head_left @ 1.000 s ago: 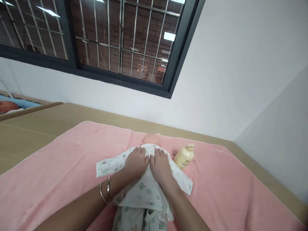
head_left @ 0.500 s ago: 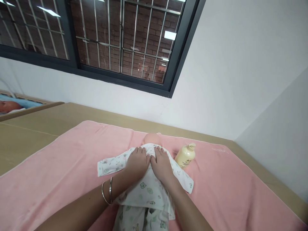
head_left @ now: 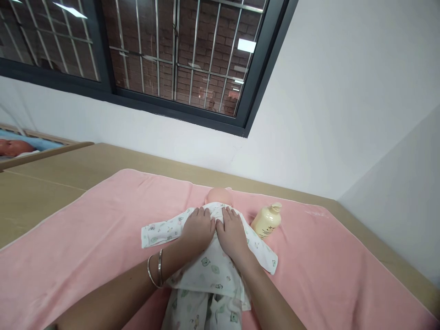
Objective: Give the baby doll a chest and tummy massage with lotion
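A baby doll (head_left: 219, 196) lies face up on a pink towel (head_left: 85, 229), dressed in a white garment (head_left: 209, 268) printed with small green animals. My left hand (head_left: 198, 229) rests flat on the doll's chest, on the left half of the garment, with two bangles on its wrist. My right hand (head_left: 233, 233) lies flat beside it on the right half, thumbs nearly touching. Only the top of the doll's head shows beyond my fingertips. Both sleeves of the garment spread out sideways.
A cream pump bottle (head_left: 266, 221) lies tilted on the towel just right of the doll. The towel covers a tan table (head_left: 51, 183) set against a white wall under a barred window (head_left: 172, 59). Another doll (head_left: 13, 147) lies in a cot at far left.
Both hands have stayed flat on the doll's chest, sliding only slightly. The view has shifted a little.
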The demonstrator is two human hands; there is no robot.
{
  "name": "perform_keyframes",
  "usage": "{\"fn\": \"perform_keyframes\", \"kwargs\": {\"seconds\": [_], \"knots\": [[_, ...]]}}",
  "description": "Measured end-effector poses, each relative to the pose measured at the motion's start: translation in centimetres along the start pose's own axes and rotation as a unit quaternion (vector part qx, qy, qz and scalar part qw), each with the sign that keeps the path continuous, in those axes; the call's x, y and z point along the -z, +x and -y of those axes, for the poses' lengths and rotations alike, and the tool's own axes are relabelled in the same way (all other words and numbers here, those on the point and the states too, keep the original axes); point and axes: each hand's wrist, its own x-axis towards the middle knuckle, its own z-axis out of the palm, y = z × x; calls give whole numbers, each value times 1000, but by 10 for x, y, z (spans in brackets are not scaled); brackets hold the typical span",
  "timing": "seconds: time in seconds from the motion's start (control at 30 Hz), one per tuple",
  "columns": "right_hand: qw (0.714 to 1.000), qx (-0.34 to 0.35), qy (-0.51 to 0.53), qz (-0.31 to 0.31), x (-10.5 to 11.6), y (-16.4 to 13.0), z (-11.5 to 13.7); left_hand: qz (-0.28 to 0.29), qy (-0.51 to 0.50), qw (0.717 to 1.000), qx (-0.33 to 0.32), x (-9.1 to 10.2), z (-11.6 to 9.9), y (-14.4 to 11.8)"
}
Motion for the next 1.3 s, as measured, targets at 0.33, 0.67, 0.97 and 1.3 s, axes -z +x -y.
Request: {"fn": "perform_keyframes", "kwargs": {"seconds": [0.33, 0.67, 0.97, 1.3], "knots": [[1000, 8, -7, -14, -1, 0, 1, -6, -24, 999, 27, 4, -1, 2], [1000, 6, -6, -11, -2, 0, -1, 14, -38, 999, 17, 5, 0, 1], [1000, 7, -6, -11, 0, 0, 2, -7, -38, 999, 25, 3, 0, 0], [1000, 7, 1, -16, 1, -1, 2, 3, -30, 999, 32, 5, 0, 0]]}}
